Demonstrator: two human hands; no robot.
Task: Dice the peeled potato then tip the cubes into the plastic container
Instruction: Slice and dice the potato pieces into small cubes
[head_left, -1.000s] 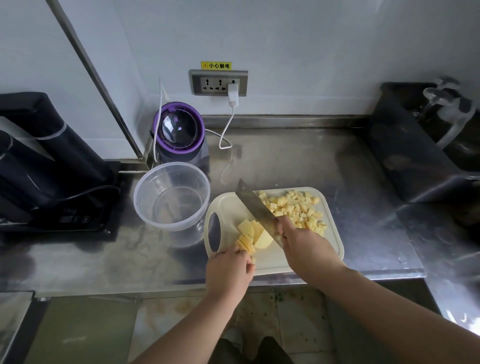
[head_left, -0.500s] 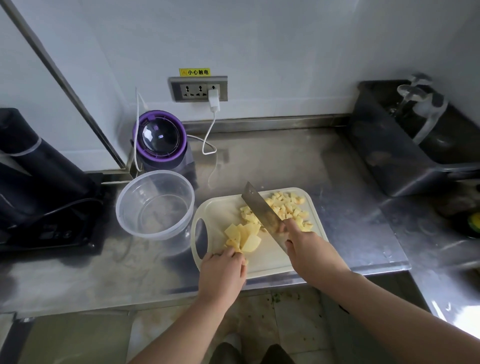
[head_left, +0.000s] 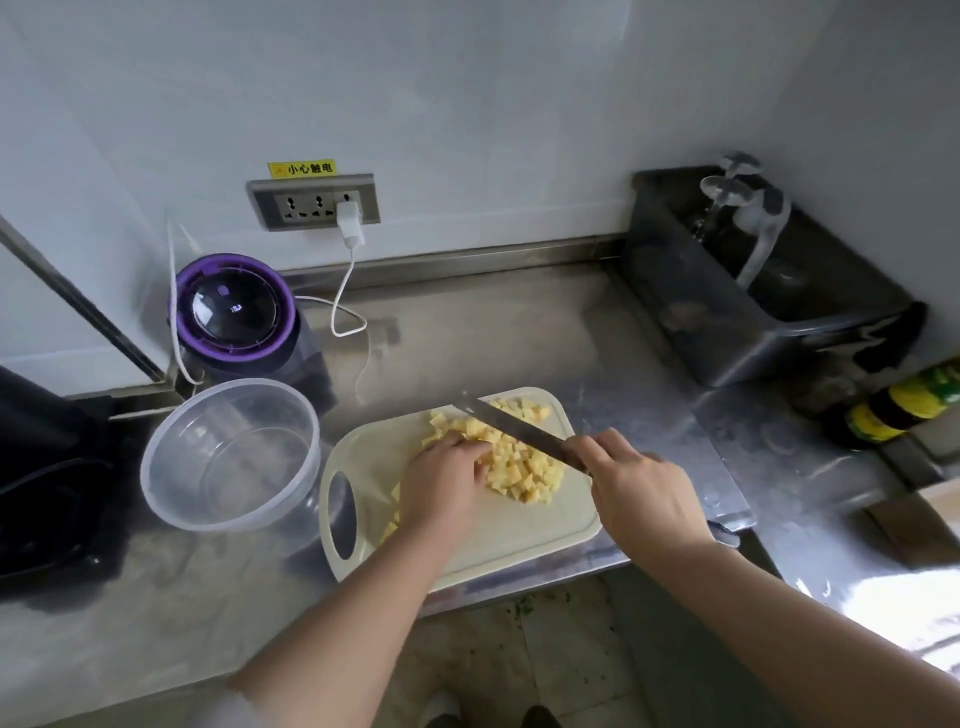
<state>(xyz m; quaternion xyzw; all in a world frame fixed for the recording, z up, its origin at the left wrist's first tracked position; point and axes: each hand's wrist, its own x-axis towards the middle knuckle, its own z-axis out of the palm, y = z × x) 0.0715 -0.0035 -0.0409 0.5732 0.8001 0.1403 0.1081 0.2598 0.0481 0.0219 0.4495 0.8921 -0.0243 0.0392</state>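
A cream cutting board (head_left: 561, 525) lies on the steel counter near its front edge. A heap of yellow potato cubes (head_left: 519, 467) covers its far half. My right hand (head_left: 644, 493) grips the handle of a knife (head_left: 506, 423), whose blade lies across the heap, pointing up-left. My left hand (head_left: 441, 480) rests with curled fingers on the left side of the heap and hides some potato pieces under it. A clear round plastic container (head_left: 228, 452) stands empty just left of the board.
A purple-lidded appliance (head_left: 234, 312) stands behind the container, with a white cable running to a wall socket (head_left: 317, 202). A black device (head_left: 47, 467) sits at the far left. A steel sink (head_left: 753, 291) and a dark bottle (head_left: 893, 410) are on the right.
My left hand has moved up from the board's near edge onto the potato heap. The knife has swung flatter across the cubes. The uncut slab pieces are no longer visible.
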